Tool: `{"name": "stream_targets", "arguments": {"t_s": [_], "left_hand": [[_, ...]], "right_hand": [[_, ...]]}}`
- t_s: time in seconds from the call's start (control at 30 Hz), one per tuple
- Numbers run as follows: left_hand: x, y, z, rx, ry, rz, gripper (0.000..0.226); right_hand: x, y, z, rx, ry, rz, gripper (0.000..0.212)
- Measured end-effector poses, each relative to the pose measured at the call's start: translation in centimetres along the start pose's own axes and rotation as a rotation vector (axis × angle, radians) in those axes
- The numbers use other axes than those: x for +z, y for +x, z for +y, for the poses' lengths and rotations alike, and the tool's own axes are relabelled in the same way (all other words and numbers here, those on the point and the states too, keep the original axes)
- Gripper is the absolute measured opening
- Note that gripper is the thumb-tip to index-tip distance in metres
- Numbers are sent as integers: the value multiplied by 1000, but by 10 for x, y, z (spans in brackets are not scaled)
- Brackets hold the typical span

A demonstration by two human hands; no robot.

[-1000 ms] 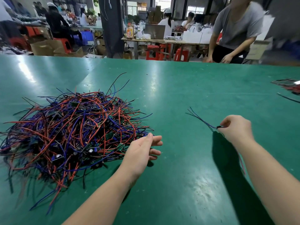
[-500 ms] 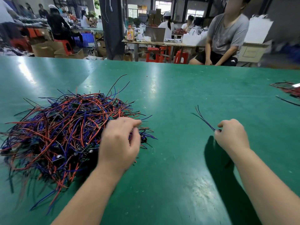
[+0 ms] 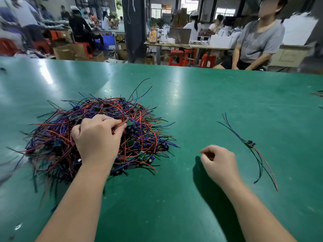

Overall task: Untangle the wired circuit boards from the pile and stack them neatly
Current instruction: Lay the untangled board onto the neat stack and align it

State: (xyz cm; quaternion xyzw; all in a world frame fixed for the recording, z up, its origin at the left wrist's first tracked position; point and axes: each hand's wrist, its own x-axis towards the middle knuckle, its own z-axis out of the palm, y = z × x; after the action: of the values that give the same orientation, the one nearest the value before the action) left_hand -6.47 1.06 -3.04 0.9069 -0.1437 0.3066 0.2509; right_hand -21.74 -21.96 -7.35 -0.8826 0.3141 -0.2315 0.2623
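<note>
A tangled pile of small green circuit boards with red, blue and black wires (image 3: 139, 119) lies on the green table (image 3: 209, 95) at the left. My left hand (image 3: 97, 137) lies on top of the pile, its fingers curled round red wires near the middle. One separated board with its wires (image 3: 250, 144) lies stretched out alone on the table at the right. My right hand (image 3: 218, 163) hovers between the pile and that board, fingers loosely curled, holding nothing.
A few loose wires (image 3: 318, 94) show at the table's far right edge. A person in a grey shirt (image 3: 258, 39) sits beyond the far edge of the table. Behind stand work tables, red stools (image 3: 176, 57) and cardboard boxes.
My right hand has let go of the single board's wires, which now lie on the table, and drawn back left. My left hand has moved deeper onto the pile and gripped wires.
</note>
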Motion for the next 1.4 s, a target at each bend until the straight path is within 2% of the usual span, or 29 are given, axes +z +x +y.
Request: {"name": "stream_targets", "arguments": {"t_s": [0.07, 0.17, 0.27, 0.37, 0.43, 0.5, 0.63, 0.73, 0.9, 1.0, 1.1, 1.2, 1.4], "left_hand": [[-3, 1, 2, 30, 13, -28, 14], [-9, 5, 4, 12, 127, -250, 15], [-15, 13, 9, -21, 171, -408, 30], [-19, 24, 21, 24, 315, -491, 35], [-18, 29, 27, 82, 394, -514, 27], [-17, 32, 31, 110, 368, -479, 21], [-24, 40, 31, 75, 51, -244, 22], [-28, 43, 33, 30, -148, -137, 22], [-33, 40, 40, 164, -504, 65, 15], [-34, 39, 49, 144, -707, 30, 15], [-34, 31, 56, 58, -947, -82, 13], [-38, 22, 63, 27, -1141, -164, 13], [-40, -1, 85, 109, -1309, -419, 17]], "right_hand": [[0, -2, 1, -5, 19, -3, 12], [1, -2, 2, -2, 30, -16, 13], [2, 0, 3, 1, 37, -25, 13], [2, 0, 3, 4, 47, -23, 13], [2, 0, 3, 5, 51, -22, 13], [2, -1, 3, 4, 54, -27, 13], [2, -2, 2, 13, 69, -31, 13], [2, -2, 2, 24, 91, -19, 14], [1, -2, 0, 33, 97, -20, 15], [-3, -5, -6, 33, 238, 5, 16], [-10, -10, -15, 0, 539, 11, 23], [-14, -15, -26, -48, 817, -123, 29], [-7, -21, -40, -208, 935, -300, 69]]}}
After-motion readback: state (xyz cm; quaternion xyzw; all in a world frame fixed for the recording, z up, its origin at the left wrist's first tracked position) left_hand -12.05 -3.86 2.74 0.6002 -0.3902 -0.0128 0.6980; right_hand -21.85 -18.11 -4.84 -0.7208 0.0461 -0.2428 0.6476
